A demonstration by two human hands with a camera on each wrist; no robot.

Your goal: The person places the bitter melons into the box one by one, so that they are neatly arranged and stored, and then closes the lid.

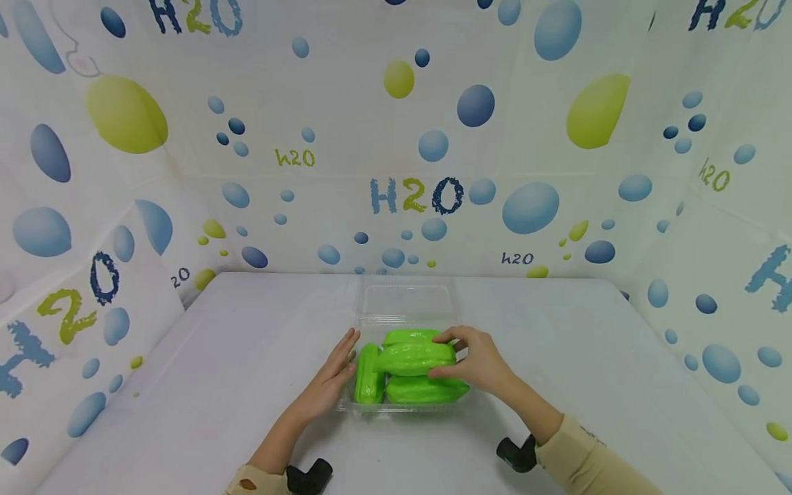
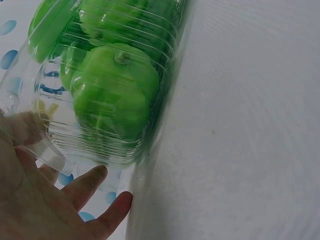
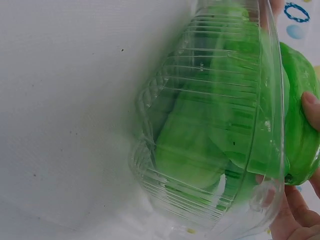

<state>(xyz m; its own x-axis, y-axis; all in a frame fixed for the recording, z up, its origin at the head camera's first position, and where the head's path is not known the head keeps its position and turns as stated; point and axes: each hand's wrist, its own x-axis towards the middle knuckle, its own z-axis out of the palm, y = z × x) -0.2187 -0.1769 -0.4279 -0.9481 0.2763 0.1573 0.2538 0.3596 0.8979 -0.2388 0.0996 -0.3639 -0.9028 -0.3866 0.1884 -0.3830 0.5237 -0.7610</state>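
A clear plastic clamshell box [image 1: 405, 408] holds several glossy green, ridged, elongated vegetables that look like play food. One vegetable [image 1: 369, 373] stands lengthwise along the left wall, and another [image 1: 427, 390] lies crosswise at the front. On top of the others lies a further green ridged vegetable [image 1: 416, 359]; my right hand [image 1: 479, 361] grips its right end between thumb and fingers. The right wrist view shows this vegetable [image 3: 300, 115] above the box rim. My left hand [image 1: 331, 381] is at the box's left side, fingers extended; its fingertips are by the wall [image 2: 112, 155] in the left wrist view.
The box's clear lid [image 1: 406, 300] lies folded back behind it. A white table [image 1: 247, 330] extends around the box. Patterned cloth walls [image 1: 346, 103] with blue and green drops rise at the back and sides. A black wrist mount [image 1: 518, 455] sits on the right wrist.
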